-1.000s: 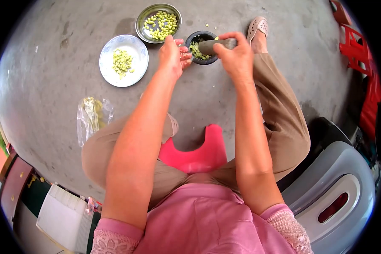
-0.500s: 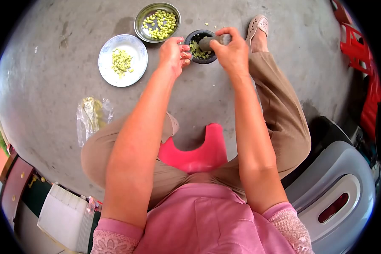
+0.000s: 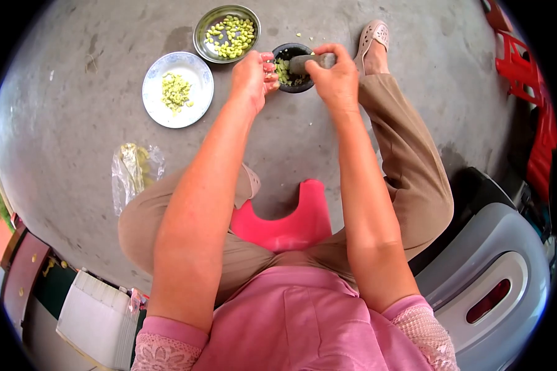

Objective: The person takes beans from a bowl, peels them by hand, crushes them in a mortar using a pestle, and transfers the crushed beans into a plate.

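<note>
My right hand (image 3: 336, 75) grips the thick end of a grey stone pestle (image 3: 300, 64), whose other end is inside a dark mortar (image 3: 296, 89). Crushed green beans (image 3: 283, 73) lie in the mortar. At its left rim is my left hand (image 3: 255, 75), with curled fingers that have wet bits on them; whether it touches the rim is unclear. A metal bowl (image 3: 226, 58) of whole green beans stands beyond the left hand. Left of that hand, a white plate (image 3: 195, 73) holds a heap of split or crushed beans (image 3: 176, 93).
A clear plastic bag (image 3: 133, 170) lies on the floor by my left knee. Between my legs is a pink stool (image 3: 284, 232). A grey plastic seat (image 3: 501, 247) stands at the lower right, red stools (image 3: 518, 68) at the upper right, and a white box (image 3: 96, 315) at the lower left.
The pestle first became more upright, then tilted back toward the right. My right hand has shifted slightly left with it. My left hand remains beside the mortar.
</note>
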`<state>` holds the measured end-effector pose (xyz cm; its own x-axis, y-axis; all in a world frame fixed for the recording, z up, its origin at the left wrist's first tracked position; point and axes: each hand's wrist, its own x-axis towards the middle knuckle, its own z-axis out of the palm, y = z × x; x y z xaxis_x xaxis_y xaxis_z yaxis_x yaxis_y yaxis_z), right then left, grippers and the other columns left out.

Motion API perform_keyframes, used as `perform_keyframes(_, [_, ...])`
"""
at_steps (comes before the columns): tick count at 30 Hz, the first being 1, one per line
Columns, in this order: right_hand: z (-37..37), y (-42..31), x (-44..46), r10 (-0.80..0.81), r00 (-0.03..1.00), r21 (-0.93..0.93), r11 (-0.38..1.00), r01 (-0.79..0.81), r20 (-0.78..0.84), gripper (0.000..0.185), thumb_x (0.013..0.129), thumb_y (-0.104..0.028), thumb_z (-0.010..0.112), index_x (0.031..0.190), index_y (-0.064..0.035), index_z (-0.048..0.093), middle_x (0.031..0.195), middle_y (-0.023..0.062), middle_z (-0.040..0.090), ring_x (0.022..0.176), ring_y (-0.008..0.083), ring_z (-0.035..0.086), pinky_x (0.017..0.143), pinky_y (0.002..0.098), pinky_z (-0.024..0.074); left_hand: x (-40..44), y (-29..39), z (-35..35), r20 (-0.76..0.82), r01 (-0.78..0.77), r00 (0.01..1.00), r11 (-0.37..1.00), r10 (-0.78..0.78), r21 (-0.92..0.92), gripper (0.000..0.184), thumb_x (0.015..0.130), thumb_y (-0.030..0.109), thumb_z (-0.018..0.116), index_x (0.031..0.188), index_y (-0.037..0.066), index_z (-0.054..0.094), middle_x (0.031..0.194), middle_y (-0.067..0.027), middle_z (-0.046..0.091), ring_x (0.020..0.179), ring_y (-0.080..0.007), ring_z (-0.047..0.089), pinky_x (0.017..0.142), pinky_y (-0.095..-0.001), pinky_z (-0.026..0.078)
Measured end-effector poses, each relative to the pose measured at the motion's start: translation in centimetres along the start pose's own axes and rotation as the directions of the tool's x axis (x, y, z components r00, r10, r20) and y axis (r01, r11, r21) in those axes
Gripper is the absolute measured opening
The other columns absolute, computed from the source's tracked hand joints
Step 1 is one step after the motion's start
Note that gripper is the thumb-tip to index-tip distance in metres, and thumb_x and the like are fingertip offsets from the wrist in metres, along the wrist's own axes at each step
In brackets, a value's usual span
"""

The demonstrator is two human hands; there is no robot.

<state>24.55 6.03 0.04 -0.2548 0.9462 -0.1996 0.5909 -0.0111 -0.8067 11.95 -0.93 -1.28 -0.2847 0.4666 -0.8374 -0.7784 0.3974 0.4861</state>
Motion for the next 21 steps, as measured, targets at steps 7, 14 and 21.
perform_keyframes(7, [-2.0,-0.8,-0.1,0.063,0.998,0.131,0.989,-0.065,0.019,0.023,0.061,-0.011,0.062,0.082,-0.0071,0.054,0.054,0.0038,0.050,0.048,0.0126,0.045,0.048,0.0284,0.0415,-0.1,-1.0,1.2,0.037,-0.179,0.984,0.972,0.175,0.153,0.031,0.078,-0.007,0.040,0.107,0.002,0.046,0.097,-0.0087,0.045,0.074,-0.0180,0.050,0.067,-0.0298,0.048])
perform_keyframes(14, [-2.0,-1.0,-0.2,0.084,0.996,0.167,0.982,-0.089,0.038,0.023,0.061,-0.011,0.061,0.083,-0.0066,0.054,0.053,0.0031,0.049,0.048,0.0108,0.044,0.048,0.0275,0.0407,-0.5,0.0,0.4,-0.084,-0.066,0.993,0.981,0.082,0.181,0.021,0.086,0.020,0.048,0.096,0.003,0.054,0.084,-0.0081,0.051,0.072,-0.0135,0.049,0.052,-0.0207,0.042])
perform_keyframes(21, [-2.4,-1.8,-0.2,0.034,0.998,0.147,0.988,-0.040,0.043,0.024,0.061,-0.012,0.062,0.083,-0.0064,0.054,0.053,0.0031,0.049,0.047,0.0104,0.044,0.047,0.0269,0.0404,-0.5,0.0,0.8,0.018,-0.053,0.999,0.952,0.050,0.302,0.066,0.085,0.056,0.025,0.102,-0.001,0.055,0.092,-0.0073,0.056,0.083,-0.0163,0.049,0.065,-0.0284,0.042])
